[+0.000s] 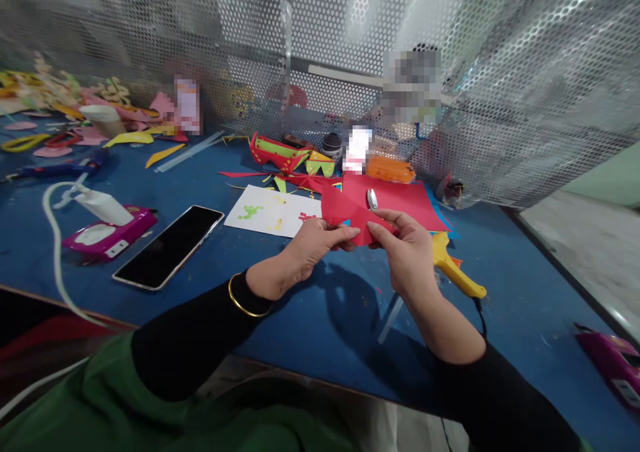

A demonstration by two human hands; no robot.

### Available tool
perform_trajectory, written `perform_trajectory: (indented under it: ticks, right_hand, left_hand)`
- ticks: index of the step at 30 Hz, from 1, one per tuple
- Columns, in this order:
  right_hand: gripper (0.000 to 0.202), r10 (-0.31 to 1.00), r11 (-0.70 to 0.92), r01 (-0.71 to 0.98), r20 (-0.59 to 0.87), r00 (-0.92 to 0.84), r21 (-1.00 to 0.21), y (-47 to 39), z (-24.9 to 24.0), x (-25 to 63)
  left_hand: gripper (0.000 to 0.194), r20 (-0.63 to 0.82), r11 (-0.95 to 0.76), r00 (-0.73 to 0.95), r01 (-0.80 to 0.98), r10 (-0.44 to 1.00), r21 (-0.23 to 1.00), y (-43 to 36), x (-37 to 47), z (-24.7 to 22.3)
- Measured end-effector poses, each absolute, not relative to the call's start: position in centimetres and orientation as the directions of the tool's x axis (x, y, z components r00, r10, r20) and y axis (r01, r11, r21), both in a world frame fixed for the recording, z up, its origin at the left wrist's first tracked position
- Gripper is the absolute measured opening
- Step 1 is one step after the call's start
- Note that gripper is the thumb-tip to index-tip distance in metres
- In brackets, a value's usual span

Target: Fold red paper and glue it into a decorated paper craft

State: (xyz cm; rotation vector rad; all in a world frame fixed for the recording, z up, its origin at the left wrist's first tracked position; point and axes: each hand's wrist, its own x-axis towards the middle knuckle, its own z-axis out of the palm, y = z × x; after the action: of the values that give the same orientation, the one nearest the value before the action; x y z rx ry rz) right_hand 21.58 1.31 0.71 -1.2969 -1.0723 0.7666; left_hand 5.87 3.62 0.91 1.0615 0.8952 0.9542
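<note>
Both my hands hold a folded piece of red paper [345,207] a little above the blue table. My left hand [313,244] pinches its lower left edge between thumb and fingers. On the other side, my right hand [407,245] grips the lower right part with its thumb on top. A white sheet with green, yellow and red marks [260,213] lies behind my left hand. Beyond the held paper are a flat red sheet [410,202] and a small silver tool [372,199]. A yellow glue gun [457,272] lies right of my right hand, with a clear glue stick [390,320] near it.
A black phone [170,247] and a purple power strip [113,233] with a white plug are at the left. Red and yellow paper shapes [280,155] and an orange case [390,169] stand at the back before a perforated screen [340,39]. Another purple power strip [613,365] sits far right.
</note>
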Motion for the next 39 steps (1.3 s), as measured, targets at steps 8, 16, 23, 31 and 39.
perform_trajectory:
  ticks: [8, 16, 23, 31, 39]
  right_hand:
    - [0.042, 0.921, 0.154, 0.132, 0.191, 0.341, -0.979, 1.4, 0.5, 21.7]
    - [0.042, 0.925, 0.142, 0.143, 0.183, 0.332, -0.979, 1.3, 0.6, 21.7]
    - [0.042, 0.932, 0.139, 0.127, 0.173, 0.319, -0.982, 1.4, 0.7, 21.8]
    - [0.043, 0.934, 0.161, 0.148, 0.199, 0.297, -0.976, 1.3, 0.8, 21.6]
    - [0.045, 0.98, 0.075, 0.012, 0.076, 0.183, -0.997, 1.0, 1.1, 20.7]
  left_hand:
    - [0.012, -0.144, 0.221, 0.343, -0.198, 0.928, 0.955, 3.6, 5.9, 0.9]
    - [0.012, -0.128, 0.209, 0.343, -0.21, 0.93, 0.955, 3.6, 5.8, 0.9]
    - [0.023, -0.134, 0.206, 0.328, -0.195, 0.935, 0.959, 3.6, 5.7, 0.9]
    - [0.025, -0.115, 0.184, 0.264, -0.253, 0.958, 0.95, 3.7, 5.8, 0.8]
    - [0.022, -0.128, 0.183, 0.176, -0.348, 0.976, 0.92, 3.4, 6.2, 0.9]
